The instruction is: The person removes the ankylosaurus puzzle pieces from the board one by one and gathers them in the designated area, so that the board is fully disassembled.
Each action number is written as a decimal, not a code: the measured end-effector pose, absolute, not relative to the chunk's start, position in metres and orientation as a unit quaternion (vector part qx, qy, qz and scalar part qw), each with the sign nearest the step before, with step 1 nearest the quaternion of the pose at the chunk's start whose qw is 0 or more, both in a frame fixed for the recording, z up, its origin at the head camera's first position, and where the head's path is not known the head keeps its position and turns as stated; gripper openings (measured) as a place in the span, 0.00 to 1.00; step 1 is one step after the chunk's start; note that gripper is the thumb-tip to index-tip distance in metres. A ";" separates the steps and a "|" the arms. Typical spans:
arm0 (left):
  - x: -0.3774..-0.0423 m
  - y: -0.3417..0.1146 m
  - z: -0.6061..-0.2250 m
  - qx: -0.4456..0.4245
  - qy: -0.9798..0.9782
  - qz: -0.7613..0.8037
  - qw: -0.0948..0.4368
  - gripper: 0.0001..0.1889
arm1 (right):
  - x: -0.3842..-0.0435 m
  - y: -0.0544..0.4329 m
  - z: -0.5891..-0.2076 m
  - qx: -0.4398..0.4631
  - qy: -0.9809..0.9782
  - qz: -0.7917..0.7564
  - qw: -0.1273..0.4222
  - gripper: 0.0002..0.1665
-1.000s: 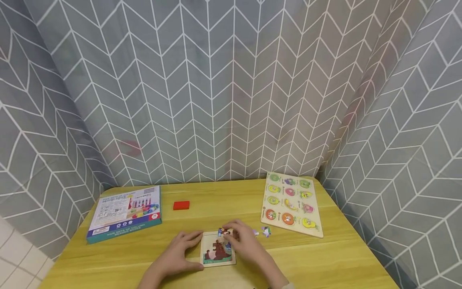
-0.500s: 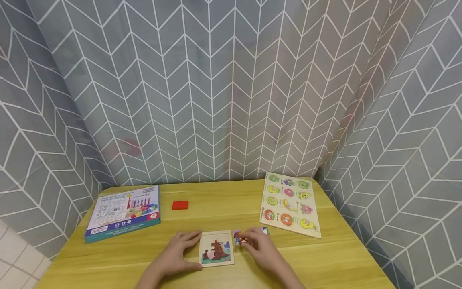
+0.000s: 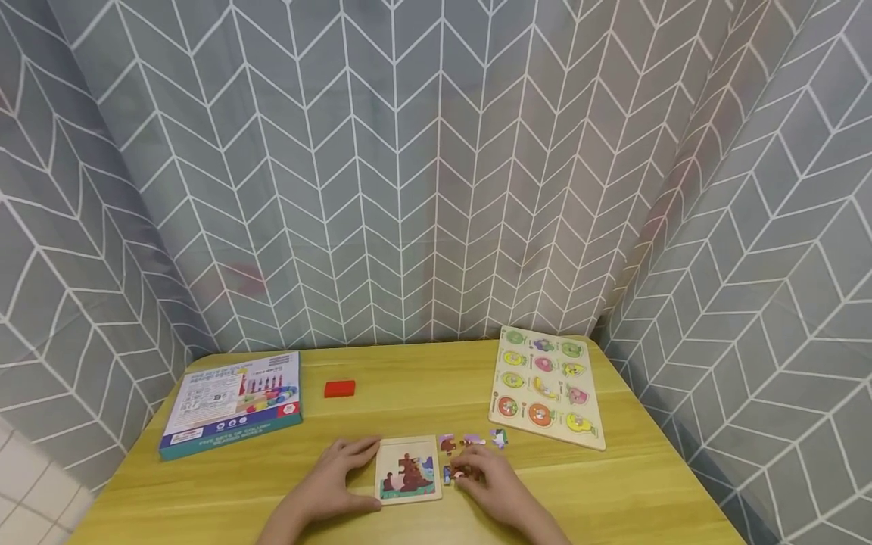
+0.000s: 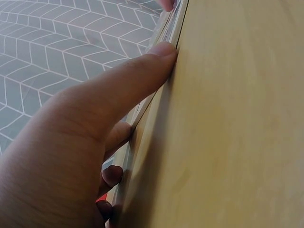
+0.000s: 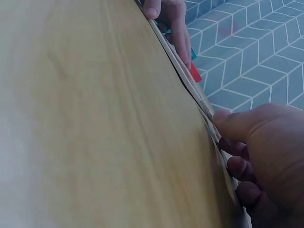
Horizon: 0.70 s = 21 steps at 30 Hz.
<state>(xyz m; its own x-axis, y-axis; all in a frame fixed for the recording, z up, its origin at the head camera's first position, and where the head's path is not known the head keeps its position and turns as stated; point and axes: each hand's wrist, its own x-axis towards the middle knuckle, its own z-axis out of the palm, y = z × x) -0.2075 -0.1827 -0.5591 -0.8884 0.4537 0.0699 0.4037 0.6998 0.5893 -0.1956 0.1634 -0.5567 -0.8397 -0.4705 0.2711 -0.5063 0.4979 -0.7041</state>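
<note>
A small wooden puzzle tray [image 3: 409, 471] lies on the table, its lower part filled with a brown animal picture and its upper part showing bare wood. My left hand [image 3: 331, 478] rests at the tray's left side, thumb by the lower corner and index finger by the upper one. Just right of the tray, my right hand [image 3: 492, 483] pinches a blue-and-brown jigsaw piece [image 3: 447, 474], partly hidden by the fingers. Above that hand lie a brown jigsaw piece [image 3: 446, 444], a purple jigsaw piece [image 3: 472, 440] and a green-and-white jigsaw piece [image 3: 499, 437].
A fruit puzzle board [image 3: 549, 387] lies at the back right of the wooden table [image 3: 613, 484]. At the back left is a flat bead-set box [image 3: 233, 403], with a red block [image 3: 339, 388] to its right. A grey patterned curtain [image 3: 436, 189] stands behind.
My right hand has carried a brown jigsaw piece from over the tray to the table on the right, let it go, and moved down to another piece. The left hand stays put.
</note>
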 end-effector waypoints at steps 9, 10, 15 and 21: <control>-0.206 -0.183 -0.557 0.237 0.920 0.310 0.039 0.53 | -0.193 0.164 -0.561 0.295 -0.865 0.406 0.030 0.13; -0.205 -0.184 -0.558 0.237 0.920 0.310 0.039 0.53 | -0.193 0.163 -0.562 0.295 -0.865 0.405 0.030 0.13; -0.204 -0.184 -0.561 0.236 0.922 0.304 0.045 0.53 | -0.192 0.163 -0.565 0.294 -0.865 0.405 0.029 0.14; -0.205 -0.183 -0.561 0.237 0.921 0.308 0.033 0.52 | -0.194 0.163 -0.562 0.294 -0.867 0.401 0.038 0.14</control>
<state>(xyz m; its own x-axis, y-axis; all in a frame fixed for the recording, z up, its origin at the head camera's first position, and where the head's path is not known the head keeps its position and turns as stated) -0.2053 -0.1833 -0.5614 -0.8859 0.4560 0.0850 0.4152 0.6980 0.5835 -0.1940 0.1627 -0.5625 -0.8248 -0.4788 0.3009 -0.5393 0.5058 -0.6733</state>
